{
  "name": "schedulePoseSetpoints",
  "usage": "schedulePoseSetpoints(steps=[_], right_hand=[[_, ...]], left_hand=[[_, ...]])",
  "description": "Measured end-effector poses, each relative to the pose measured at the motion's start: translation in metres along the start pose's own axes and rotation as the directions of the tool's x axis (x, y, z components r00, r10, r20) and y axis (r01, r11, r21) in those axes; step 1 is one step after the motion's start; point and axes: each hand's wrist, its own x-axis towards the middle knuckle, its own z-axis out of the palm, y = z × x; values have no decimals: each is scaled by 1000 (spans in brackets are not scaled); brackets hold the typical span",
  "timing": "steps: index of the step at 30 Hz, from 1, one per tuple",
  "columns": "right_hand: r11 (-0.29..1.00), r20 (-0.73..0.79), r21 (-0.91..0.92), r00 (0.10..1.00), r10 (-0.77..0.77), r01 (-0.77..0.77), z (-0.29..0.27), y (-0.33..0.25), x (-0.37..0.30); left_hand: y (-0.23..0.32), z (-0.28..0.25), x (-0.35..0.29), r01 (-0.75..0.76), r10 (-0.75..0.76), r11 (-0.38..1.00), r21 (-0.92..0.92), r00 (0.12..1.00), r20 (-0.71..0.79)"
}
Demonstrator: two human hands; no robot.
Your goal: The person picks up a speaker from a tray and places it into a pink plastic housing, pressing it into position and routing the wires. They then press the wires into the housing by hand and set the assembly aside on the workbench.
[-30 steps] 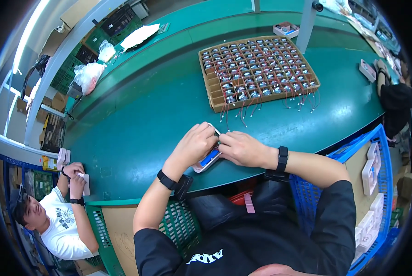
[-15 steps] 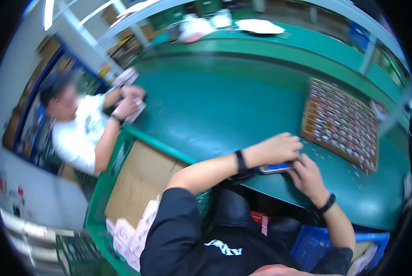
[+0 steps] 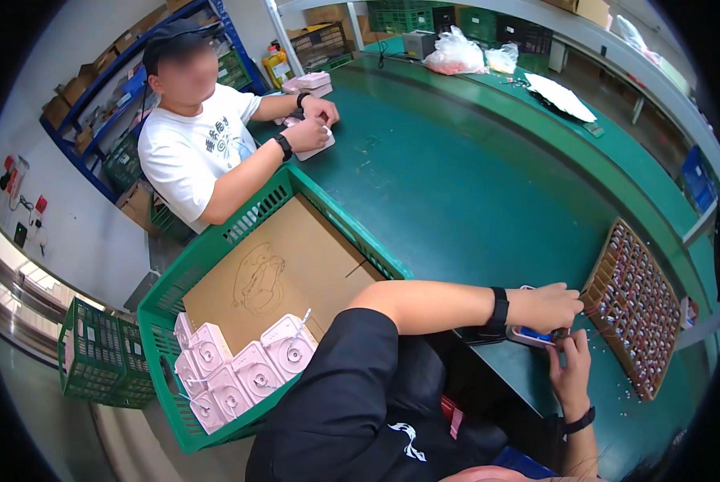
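Observation:
A small pale pink casing with a blue part inside (image 3: pixel 528 336) rests at the near edge of the green table. Over it lies my left hand (image 3: pixel 546 308), its fingers bent and drawn together; whatever they pinch is hidden. My right hand (image 3: pixel 571 369) is closed at the casing's right end, thumb and fingertips against it. Just beyond my hands sits a brown partitioned tray (image 3: pixel 617 273) filled with rows of small metallic parts. Both of my wrists wear dark bands.
To my left stands a green plastic crate (image 3: pixel 352 233) with a cardboard sheet (image 3: pixel 215 301) and several pink housings (image 3: pixel 257 372). Across the table, a co-worker (image 3: pixel 191 153) handles a pale pink piece (image 3: pixel 318 143). Tiny bits lie scattered around the tray. Plastic bags (image 3: pixel 456 55) sit at the back.
My view has swung left, so the crate and co-worker show more fully and my hands appear farther right. Both hands stay at the casing.

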Motion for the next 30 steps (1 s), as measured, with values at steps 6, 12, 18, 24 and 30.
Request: schedulePoseSetpoints(steps=[6,12,18,24,30], right_hand=[[996,-37,-60,997,65,-67,-5,2,-10],[999,-19,-40,999,-31,30,7,0,15],[981,20,-168,995,-98,100,-8,-2,5],[932,243,-328,967,-76,155,24,-7,77],[691,-207,-659,955,213,-297,23,125,229]], left_hand=[[-5,1,10,-16,19,992,-121,1000,20],[-15,-23,-10,106,-92,982,-159,991,93],[-18,-35,4,-61,100,955,-289,987,123],[-35,-74,10,55,-239,865,-498,919,-313],[43,-63,27,-457,396,890,-4,775,-492]])
